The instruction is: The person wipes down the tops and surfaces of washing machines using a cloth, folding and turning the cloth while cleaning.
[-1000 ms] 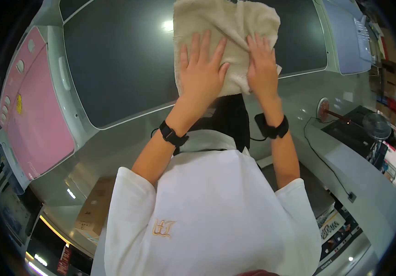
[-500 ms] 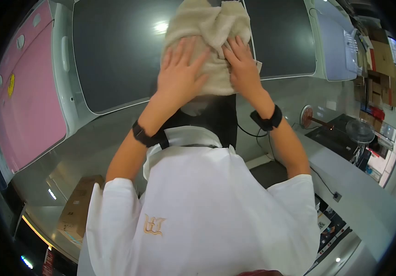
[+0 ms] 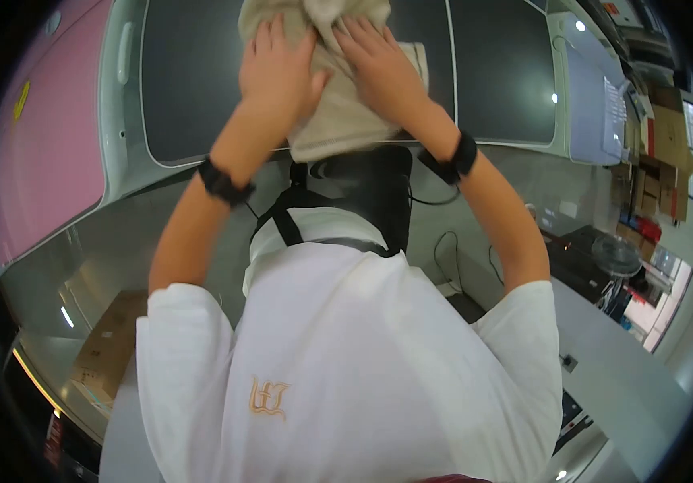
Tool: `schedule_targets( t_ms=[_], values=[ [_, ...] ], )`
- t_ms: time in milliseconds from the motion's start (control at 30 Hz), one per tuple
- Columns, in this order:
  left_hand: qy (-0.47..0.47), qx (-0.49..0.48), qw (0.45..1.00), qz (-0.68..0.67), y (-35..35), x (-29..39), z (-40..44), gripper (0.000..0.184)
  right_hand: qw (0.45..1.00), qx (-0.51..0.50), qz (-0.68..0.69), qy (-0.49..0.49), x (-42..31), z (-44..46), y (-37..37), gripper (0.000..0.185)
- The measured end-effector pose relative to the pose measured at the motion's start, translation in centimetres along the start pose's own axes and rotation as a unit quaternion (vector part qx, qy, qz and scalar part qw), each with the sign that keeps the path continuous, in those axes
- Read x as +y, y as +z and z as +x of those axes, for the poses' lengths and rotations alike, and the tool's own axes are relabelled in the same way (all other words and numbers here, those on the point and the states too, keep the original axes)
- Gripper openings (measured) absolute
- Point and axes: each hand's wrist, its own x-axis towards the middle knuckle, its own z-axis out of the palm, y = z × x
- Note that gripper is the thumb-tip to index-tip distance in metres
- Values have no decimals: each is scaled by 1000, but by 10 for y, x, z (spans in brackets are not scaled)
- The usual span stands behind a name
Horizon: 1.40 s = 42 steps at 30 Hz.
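Observation:
A beige, fleecy cloth (image 3: 346, 121), perhaps a towel, lies bunched on the dark tabletop (image 3: 189, 84) at the top of the view. Its upper part is crumpled and runs out of the frame; the lower corner hangs at the table's front edge. My left hand (image 3: 278, 76) rests on the cloth's left side with fingers stretched out and thumb apart. On its right side lies my right hand (image 3: 378, 68), fingers extended over the folds. Both hands touch the cloth from above, and I see neither gripping it.
A pink panel (image 3: 48, 137) with a pale frame stands at the left. A light-blue panel (image 3: 592, 105) is at the right. Cardboard boxes lie at the lower left (image 3: 109, 338) and far right. A grey desk (image 3: 604, 346) holds a clear round object (image 3: 616, 253). Cables hang below the table.
The cloth and both hands have moved left and slightly up in the view. The cloth's folds have shifted, and a hemmed corner now shows on the right. The camera view has also shifted.

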Motion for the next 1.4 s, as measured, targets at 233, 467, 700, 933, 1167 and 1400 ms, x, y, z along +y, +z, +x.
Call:
schedule_targets(
  t_ms=[233,467,700,933,1167,1400],
  values=[
    [-88,-243,966,-9,-62,27,-24,79,991,-73,-65,-89,67,15,-32,62],
    [61,-33,998,-14,-20,-10,5,72,995,9,-71,68,-1,-4,-8,55],
    [76,23,997,22,27,-21,-11,73,981,-11,-130,145,0,-58,-22,53],
    [39,-81,994,57,-26,-16,59,78,974,8,-200,104,38,5,9,67],
    [77,26,995,61,16,-43,-5,71,989,-45,-100,96,-6,-39,-5,66],
    [116,-62,985,110,12,-83,35,62,990,-20,-103,94,42,12,-24,80]
  ],
)
